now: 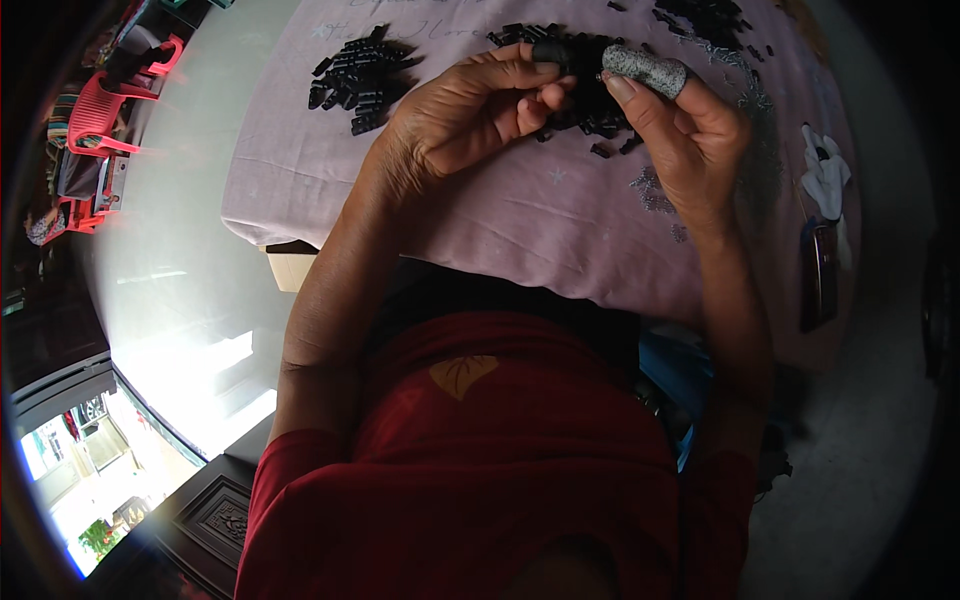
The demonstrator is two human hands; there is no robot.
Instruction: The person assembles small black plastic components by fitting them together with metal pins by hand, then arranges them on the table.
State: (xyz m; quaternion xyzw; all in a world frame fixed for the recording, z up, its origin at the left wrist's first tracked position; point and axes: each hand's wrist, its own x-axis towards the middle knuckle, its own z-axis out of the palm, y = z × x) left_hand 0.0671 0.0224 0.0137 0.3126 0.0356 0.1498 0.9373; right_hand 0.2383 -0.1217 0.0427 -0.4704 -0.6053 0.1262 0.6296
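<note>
My left hand (463, 115) is over the cloth-covered table, thumb and index finger pinched together. A black cover (550, 54) wraps that index fingertip; whatever lies in the pinch blends into the dark parts behind. Close by on the right, my right hand (692, 145) pinches with thumb and index finger, and a speckled grey finger sleeve (645, 70) covers the index finger. Something tiny may be at its fingertips, too small to name. Beneath and behind both hands lies a pile of small black cylindrical parts (598, 122).
Another heap of black parts (358, 80) sits to the left, with more black parts (700, 18) at the far right. Small silvery metal pieces (655, 192) are scattered on the pink cloth (480, 225). White gloves (825, 175) and a phone (819, 275) lie at the right edge.
</note>
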